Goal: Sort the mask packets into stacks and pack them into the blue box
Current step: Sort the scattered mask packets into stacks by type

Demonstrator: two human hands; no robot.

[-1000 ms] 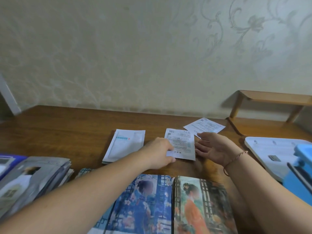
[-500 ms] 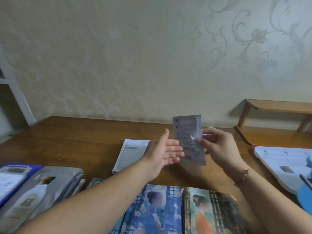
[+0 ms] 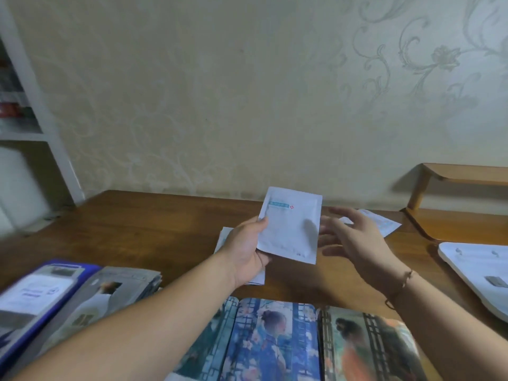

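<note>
White packet (image 3: 291, 224) in left hand (image 3: 247, 250)

No print on the white packet (image 3: 291, 225) is legible.

Left hand (image 3: 247, 251) raised with thumb pinching, right hand (image 3: 354, 240) spread beside it.
</note>
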